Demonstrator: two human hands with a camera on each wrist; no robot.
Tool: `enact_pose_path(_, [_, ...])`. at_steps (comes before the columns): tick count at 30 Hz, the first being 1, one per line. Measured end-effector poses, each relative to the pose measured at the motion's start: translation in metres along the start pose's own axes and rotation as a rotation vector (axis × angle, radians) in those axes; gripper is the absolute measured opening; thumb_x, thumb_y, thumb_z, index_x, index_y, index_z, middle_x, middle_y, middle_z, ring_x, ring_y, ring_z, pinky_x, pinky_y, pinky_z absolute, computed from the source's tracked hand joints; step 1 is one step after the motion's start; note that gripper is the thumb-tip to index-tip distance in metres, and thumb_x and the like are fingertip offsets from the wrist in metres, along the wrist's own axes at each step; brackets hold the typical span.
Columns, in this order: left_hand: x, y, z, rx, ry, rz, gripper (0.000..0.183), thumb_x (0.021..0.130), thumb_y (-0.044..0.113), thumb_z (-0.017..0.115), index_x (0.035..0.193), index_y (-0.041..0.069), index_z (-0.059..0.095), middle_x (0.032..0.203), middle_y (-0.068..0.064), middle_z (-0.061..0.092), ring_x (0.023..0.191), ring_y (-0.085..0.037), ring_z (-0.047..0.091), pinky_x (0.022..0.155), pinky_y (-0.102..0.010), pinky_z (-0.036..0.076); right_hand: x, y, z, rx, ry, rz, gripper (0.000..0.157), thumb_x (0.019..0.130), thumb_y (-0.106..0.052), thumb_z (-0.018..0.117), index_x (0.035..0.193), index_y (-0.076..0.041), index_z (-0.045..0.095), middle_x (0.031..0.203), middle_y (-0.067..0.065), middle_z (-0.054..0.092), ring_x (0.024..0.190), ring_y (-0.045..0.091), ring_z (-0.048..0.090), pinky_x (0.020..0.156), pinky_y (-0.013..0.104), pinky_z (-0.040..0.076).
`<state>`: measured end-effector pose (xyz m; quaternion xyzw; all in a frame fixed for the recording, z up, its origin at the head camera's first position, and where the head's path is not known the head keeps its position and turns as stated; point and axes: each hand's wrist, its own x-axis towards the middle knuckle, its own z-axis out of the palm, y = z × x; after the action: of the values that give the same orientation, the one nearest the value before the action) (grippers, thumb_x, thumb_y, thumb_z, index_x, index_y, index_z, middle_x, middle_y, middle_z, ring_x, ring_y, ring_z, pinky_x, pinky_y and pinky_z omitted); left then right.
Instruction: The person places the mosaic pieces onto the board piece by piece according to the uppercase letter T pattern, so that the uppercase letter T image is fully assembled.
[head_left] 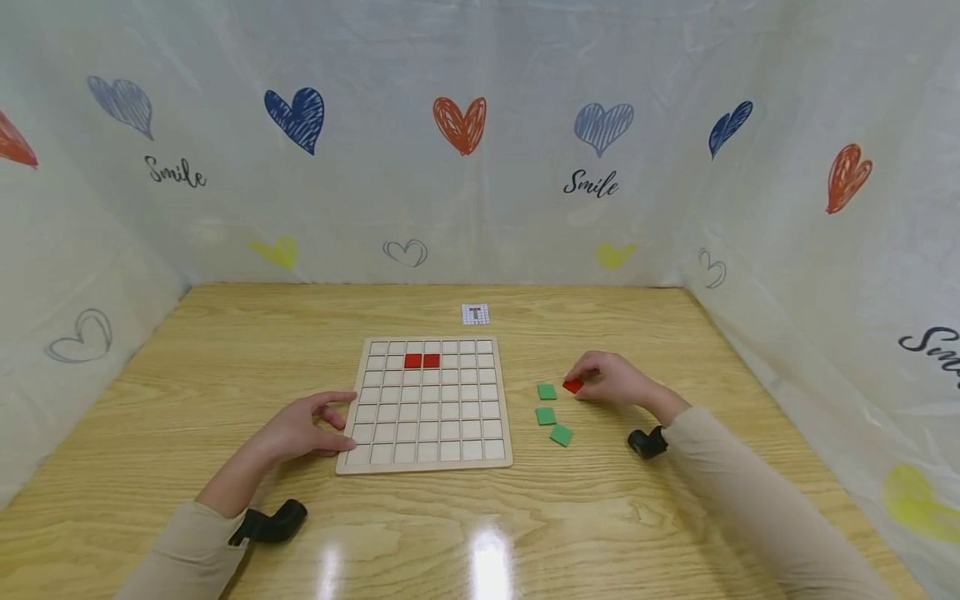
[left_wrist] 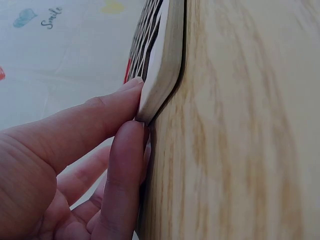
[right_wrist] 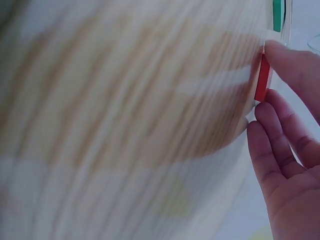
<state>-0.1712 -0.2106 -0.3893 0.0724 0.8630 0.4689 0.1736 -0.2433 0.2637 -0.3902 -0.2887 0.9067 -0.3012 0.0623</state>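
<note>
A wooden grid board [head_left: 427,468] lies flat on the table, with two red square tiles [head_left: 413,361] side by side in an upper row. At the board's left edge rests my left hand [head_left: 303,429], thumb and forefinger spread apart and touching the rim. The left wrist view has these fingertips [left_wrist: 132,84] at the board's corner. To the right of the board, my right hand [head_left: 617,379] pinches another red tile [head_left: 572,387] between thumb and fingers. In the right wrist view this red tile [right_wrist: 262,77] stands edge-on, low over the tabletop.
Three green tiles [head_left: 546,416] lie loose between the board and my right hand. Behind the board is a small card [head_left: 475,314] printed with a grid and a coloured T-shaped pattern. White sheeting with hearts [head_left: 459,125] borders the table at the back and sides.
</note>
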Motion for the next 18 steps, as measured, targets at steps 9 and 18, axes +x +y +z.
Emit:
enact_pose_path(9, [0.0005,0.0001,0.0002,0.030,0.009,-0.002,0.078,0.071,0.016,0.082,0.136,-0.003,0.042,0.090,-0.009,0.053,0.070,-0.018,0.047,0.057,-0.027,0.043,0.0046,-0.0003,0.0034,-0.021,-0.005,-0.051,0.020,0.078,0.000,0.072,0.099,-0.001,0.071,0.096,0.006,0.062,0.087,0.022,0.057,0.077,0.036,0.048])
enact_pose_path(18, [0.0014,-0.0010,0.0002,0.021,0.005,0.012,0.078,0.071,0.016,0.082,0.136,-0.003,0.042,0.090,-0.010,0.053,0.070,-0.018,0.047,0.058,-0.027,0.044,0.0079,-0.0014,0.0048,-0.019,-0.026,-0.014,0.025,0.078,0.003,0.069,0.101,-0.003,0.071,0.096,0.004,0.059,0.086,0.019,0.054,0.077,0.033,0.046])
